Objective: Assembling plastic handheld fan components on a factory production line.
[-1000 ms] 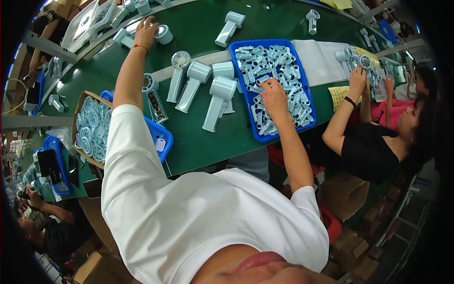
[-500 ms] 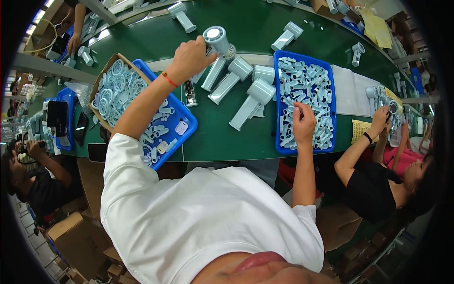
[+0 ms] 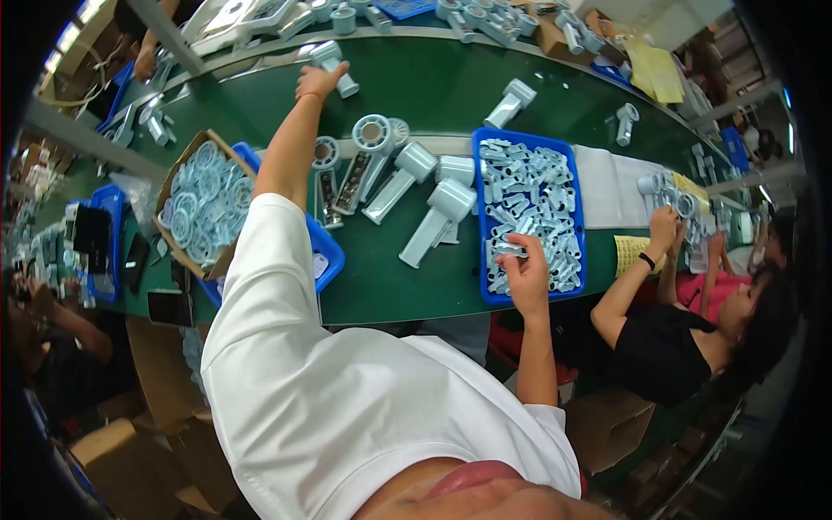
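Observation:
My left hand (image 3: 319, 82) is stretched to the far side of the green bench. Its fingers close around a light blue handheld fan housing (image 3: 346, 85) lying there. Over the blue tray (image 3: 581, 251) of small light blue plastic parts, my right hand (image 3: 527, 276) is bent with thumb and fingertips together on one small plastic part (image 3: 510, 250). Between the hands lie several fan bodies. One fan body (image 3: 373, 134) with a round head shows circuitry in its open handle, and another open one (image 3: 326, 156) is beside it. A closed fan housing (image 3: 433, 221) rests nearer me.
A cardboard box (image 3: 206, 204) of clear ring-shaped covers sits on a blue tray (image 3: 328, 264) at left. White sheeting (image 3: 611, 186) and a yellow sheet (image 3: 637, 251) lie right of the parts tray. A co-worker (image 3: 659, 329) works at right. Metal posts (image 3: 165, 30) rise at left.
My left hand has let go of the fan body, now among the others, and reached farther to another housing. My right hand stays over the parts tray. The whole view has shifted.

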The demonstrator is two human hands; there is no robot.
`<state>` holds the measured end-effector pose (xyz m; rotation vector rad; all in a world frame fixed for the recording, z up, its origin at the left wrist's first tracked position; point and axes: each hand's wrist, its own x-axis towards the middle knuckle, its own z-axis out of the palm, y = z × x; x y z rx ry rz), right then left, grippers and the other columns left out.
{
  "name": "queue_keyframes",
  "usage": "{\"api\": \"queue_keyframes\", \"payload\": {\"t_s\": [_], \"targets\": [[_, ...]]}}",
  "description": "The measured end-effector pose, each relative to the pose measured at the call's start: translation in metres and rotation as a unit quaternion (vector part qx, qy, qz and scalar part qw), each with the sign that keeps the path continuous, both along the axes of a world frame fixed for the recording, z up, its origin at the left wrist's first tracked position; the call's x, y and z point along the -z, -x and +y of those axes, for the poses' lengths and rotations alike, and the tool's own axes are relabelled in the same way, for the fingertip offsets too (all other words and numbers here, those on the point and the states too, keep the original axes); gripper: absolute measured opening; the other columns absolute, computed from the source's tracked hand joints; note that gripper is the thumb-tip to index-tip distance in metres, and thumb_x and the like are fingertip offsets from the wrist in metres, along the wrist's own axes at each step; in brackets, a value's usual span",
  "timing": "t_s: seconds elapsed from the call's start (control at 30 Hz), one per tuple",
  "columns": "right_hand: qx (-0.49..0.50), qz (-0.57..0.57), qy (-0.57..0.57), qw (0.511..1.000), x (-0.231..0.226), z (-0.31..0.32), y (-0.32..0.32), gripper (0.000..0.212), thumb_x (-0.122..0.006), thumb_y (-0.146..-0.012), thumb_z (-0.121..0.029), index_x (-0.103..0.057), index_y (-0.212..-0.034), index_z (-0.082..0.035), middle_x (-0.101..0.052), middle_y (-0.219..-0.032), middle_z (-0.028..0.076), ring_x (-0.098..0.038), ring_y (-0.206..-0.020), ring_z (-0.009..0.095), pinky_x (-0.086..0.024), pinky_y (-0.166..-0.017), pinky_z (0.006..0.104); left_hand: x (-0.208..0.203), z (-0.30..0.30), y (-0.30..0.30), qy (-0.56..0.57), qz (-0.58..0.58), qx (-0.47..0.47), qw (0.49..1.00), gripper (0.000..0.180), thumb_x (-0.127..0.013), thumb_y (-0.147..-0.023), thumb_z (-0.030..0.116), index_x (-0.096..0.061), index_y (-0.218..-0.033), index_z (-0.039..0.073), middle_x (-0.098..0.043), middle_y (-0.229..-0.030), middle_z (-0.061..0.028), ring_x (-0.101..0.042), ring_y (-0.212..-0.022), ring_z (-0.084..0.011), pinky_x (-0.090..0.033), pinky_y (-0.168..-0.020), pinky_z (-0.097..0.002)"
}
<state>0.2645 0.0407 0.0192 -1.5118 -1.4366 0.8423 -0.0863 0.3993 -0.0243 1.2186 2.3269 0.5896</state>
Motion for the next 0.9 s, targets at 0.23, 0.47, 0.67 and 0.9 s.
{"api": "queue_keyframes", "payload": {"t_s": [0.23,0.47,0.67,0.9], "targets": [[-0.061,0.017,0.063,0.996,-0.011,-0.036,0.023,0.023,-0.058,-0.079,0.001,-0.055,-0.102,-0.001,-0.061,-0.090,0.008,-0.061,-0.068,0.013,-0.049,-0.058,0.0229,0.055,0.060,0.029,-0.025,-0.104,0.088,0.990,0.047,-0.074,-0.063,0.029,-0.066,-0.097,-0.003,-0.064,-0.097,-0.0143,-0.062,-0.083,-0.0263,-0.048,-0.069,-0.0358],[-0.182,-0.250,-0.038,0.950,0.043,-0.049,0.071,0.037,-0.059,-0.076,0.001,-0.054,-0.113,-0.003,-0.057,-0.095,0.015,-0.061,-0.075,0.033,-0.051,-0.063,0.0378,0.016,0.020,0.052,-0.110,-0.486,0.147,0.854,0.030,-0.074,-0.072,0.013,-0.062,-0.094,-0.004,-0.063,-0.092,-0.0122,-0.062,-0.079,-0.0207,-0.050,-0.065,-0.0338],[-0.193,0.005,0.168,0.967,0.026,-0.033,0.052,0.044,-0.062,-0.079,0.000,-0.051,-0.121,-0.004,-0.063,-0.090,0.013,-0.063,-0.072,0.018,-0.052,-0.060,0.0281,-0.101,-0.116,0.068,-0.222,-0.554,0.375,0.710,0.030,-0.052,-0.090,0.014,-0.052,-0.115,-0.001,-0.061,-0.102,-0.0116,-0.060,-0.089,-0.0156,-0.049,-0.075,-0.0278],[-0.149,0.316,0.154,0.924,0.008,-0.021,0.068,0.034,-0.063,-0.086,-0.010,-0.053,-0.117,0.000,-0.065,-0.091,0.011,-0.062,-0.077,0.012,-0.051,-0.065,0.0224,-0.085,-0.363,-0.047,-0.121,-0.590,0.233,0.763,0.042,-0.063,-0.074,0.013,-0.047,-0.111,0.000,-0.056,-0.093,-0.0071,-0.054,-0.068,-0.0115,-0.047,-0.056,-0.0254]]}}
